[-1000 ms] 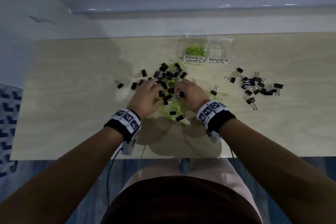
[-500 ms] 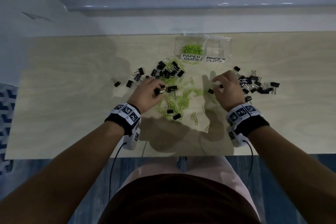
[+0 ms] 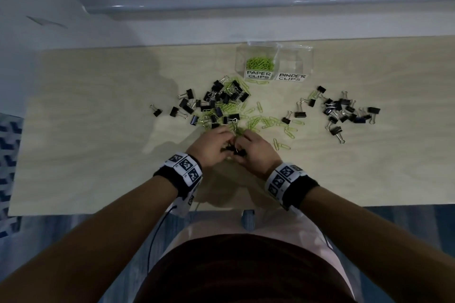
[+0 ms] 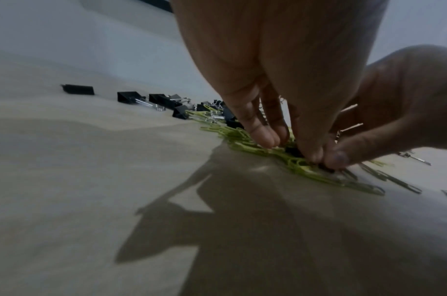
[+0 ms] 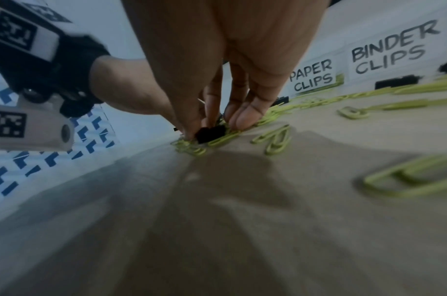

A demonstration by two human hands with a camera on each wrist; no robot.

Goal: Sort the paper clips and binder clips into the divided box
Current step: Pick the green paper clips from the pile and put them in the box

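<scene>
Both forearms reach forward and converge at the middle of the table; each wrist wears a black band with white coded tags; the left hand (image 3: 211, 146) and right hand (image 3: 254, 151) sit knuckles up, nearly touching; fingers of both point down with tips bunched together at the tabletop, thumbs drawn in toward the fingertips.

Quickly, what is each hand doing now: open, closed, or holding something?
Left hand: fingertips curled down in the mixed pile; what it holds cannot be told.
Right hand: pinching a black binder clip.
</scene>
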